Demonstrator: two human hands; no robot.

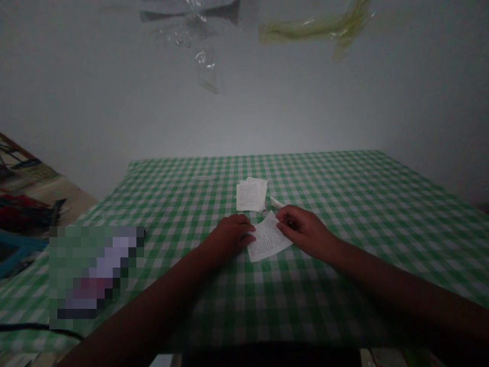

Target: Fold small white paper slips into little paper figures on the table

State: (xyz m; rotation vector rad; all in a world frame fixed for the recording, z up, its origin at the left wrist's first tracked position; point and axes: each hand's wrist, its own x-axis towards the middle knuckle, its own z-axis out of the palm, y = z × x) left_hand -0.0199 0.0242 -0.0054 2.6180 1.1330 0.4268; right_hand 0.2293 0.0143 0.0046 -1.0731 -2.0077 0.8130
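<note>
A small sheet of printed paper (270,240) lies tilted and slightly curved on the checked cloth, between my two hands. My left hand (230,235) has its fingertips and thumb closed at the sheet's left edge. At the upper right edge, my right hand (305,230) pinches the same sheet between thumb and curled fingers. Just beyond, a loose stack of printed papers (249,197) sits with its sheets unevenly fanned. A narrow white piece (277,203) shows behind my right fingers, partly hidden by them.
A green and white checked tablecloth (183,204) covers the table, which meets a pale wall (244,112) with tape on it. To the left lies a pixelated, dark-edged object (103,272). A black cable (42,327) runs along the near left edge.
</note>
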